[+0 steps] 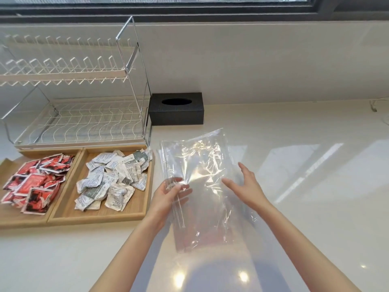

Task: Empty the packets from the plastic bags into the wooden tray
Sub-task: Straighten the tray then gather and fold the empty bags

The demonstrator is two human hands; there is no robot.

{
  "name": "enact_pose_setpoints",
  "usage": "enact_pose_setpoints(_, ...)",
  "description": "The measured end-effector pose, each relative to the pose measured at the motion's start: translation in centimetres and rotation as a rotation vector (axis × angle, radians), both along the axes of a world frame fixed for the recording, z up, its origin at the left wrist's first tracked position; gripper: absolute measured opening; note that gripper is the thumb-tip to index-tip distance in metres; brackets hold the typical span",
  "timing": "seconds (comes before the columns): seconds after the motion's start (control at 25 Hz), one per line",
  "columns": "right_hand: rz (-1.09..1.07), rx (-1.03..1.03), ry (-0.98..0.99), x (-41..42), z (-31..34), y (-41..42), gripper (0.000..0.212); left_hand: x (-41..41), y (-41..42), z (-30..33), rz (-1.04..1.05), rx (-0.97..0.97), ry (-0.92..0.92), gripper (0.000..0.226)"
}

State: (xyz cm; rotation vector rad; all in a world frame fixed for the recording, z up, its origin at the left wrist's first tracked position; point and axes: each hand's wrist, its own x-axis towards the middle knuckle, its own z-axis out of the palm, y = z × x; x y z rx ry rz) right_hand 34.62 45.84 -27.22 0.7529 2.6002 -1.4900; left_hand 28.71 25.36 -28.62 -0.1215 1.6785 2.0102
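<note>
A clear plastic bag (197, 165) hangs flat in the air above the white counter, with nothing visible inside it. My left hand (168, 197) pinches its left edge. My right hand (244, 184) is spread open at the bag's right side, fingers apart, touching or just behind the film. To the left lies a wooden tray (101, 216) with two compartments. The right compartment holds several white and grey packets (113, 178). The left compartment holds several red packets (35, 182).
A white wire dish rack (80, 114) stands behind the tray. A black tissue box (176, 108) sits against the wall next to the rack. The glossy white counter (305, 186) stretches to the right, under a window.
</note>
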Motion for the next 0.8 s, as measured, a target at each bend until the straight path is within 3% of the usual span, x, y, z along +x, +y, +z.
enact_pose_setpoints(0.16, 0.014, -0.519, -0.046, 0.4, -0.4, 1.8, 0.100, -0.5, -0.7, 1.1, -0.079, 0.091, 0.036, 0.016)
enact_pose_setpoints(0.28, 0.073, -0.726, -0.006, 0.8, -0.7, 1.8, 0.065, -0.6, -1.1, 1.7, -0.123, 0.079, 0.068, 0.017)
enact_pose_setpoints(0.36, 0.066, -0.675, 0.018, 1.1, -0.6, 1.3, 0.036, -0.5, -1.2, 1.9, -0.108, 0.030, 0.101, 0.016)
enact_pose_setpoints(0.44, 0.033, -0.565, 0.054, 1.5, -0.4, 0.7, 0.021, -0.3, -1.4, 1.8, -0.061, -0.041, 0.127, 0.015)
enact_pose_setpoints(0.8, -0.030, -0.470, 0.062, 1.7, -0.1, -0.9, 0.009, 2.2, -3.5, 1.8, 0.029, -0.140, 0.060, 0.022)
